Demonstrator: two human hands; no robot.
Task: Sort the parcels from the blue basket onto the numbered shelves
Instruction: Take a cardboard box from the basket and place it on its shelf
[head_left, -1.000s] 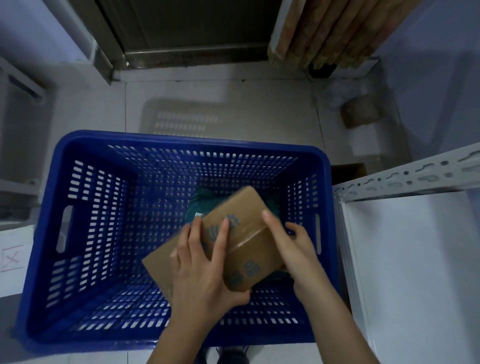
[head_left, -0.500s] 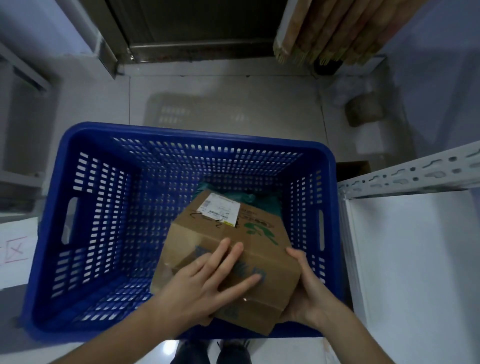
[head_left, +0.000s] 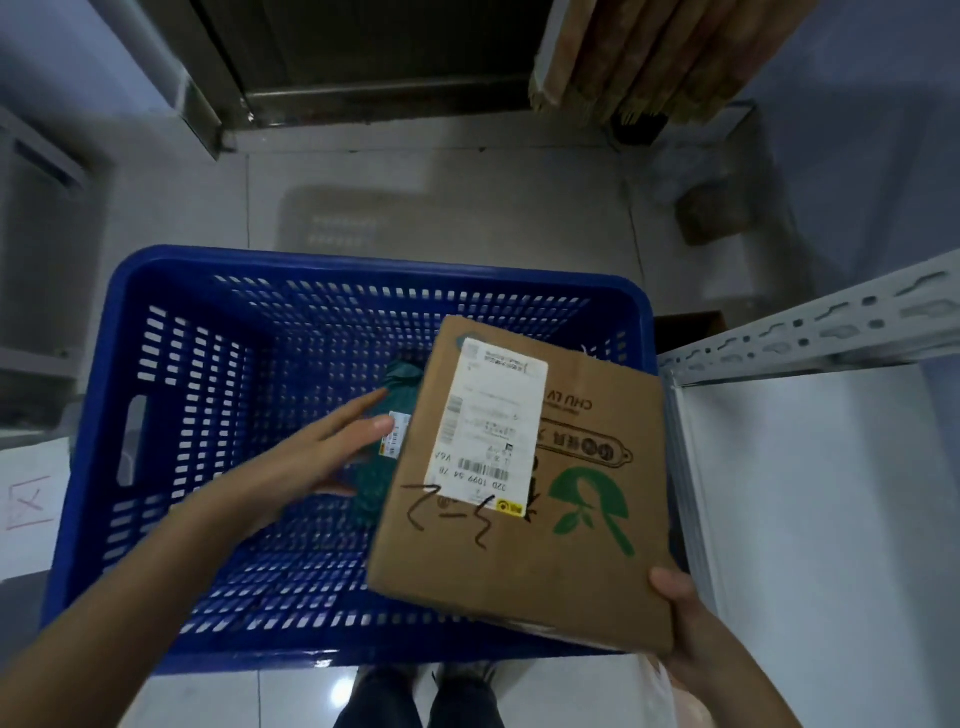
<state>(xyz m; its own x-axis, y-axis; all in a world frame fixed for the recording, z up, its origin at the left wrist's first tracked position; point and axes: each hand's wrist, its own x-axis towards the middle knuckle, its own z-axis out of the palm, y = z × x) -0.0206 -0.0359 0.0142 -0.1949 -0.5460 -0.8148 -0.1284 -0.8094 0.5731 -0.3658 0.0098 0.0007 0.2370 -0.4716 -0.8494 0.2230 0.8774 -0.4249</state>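
Observation:
A blue plastic basket (head_left: 171, 415) stands on the tiled floor below me. My right hand (head_left: 680, 618) grips the near right corner of a brown cardboard parcel (head_left: 571, 571), held above the basket's right side with its white label and a handwritten mark facing up. Inside the basket lies a dark green bag parcel (head_left: 400, 382) with a small white label. My left hand (head_left: 311, 462) reaches into the basket with straight fingers, its fingertips at the green parcel; I cannot tell if they touch it.
A white metal shelf (head_left: 810, 493) with a perforated rail stands close on the right of the basket. A paper sheet with a red mark (head_left: 31, 504) lies at the left. A metal door frame (head_left: 363, 98) and stacked cardboard (head_left: 649, 52) are at the far side.
The cardboard parcel has come up out of the basket and turned label-up. My left hand let go of it and moved toward the green parcel; my right hand alone holds the box.

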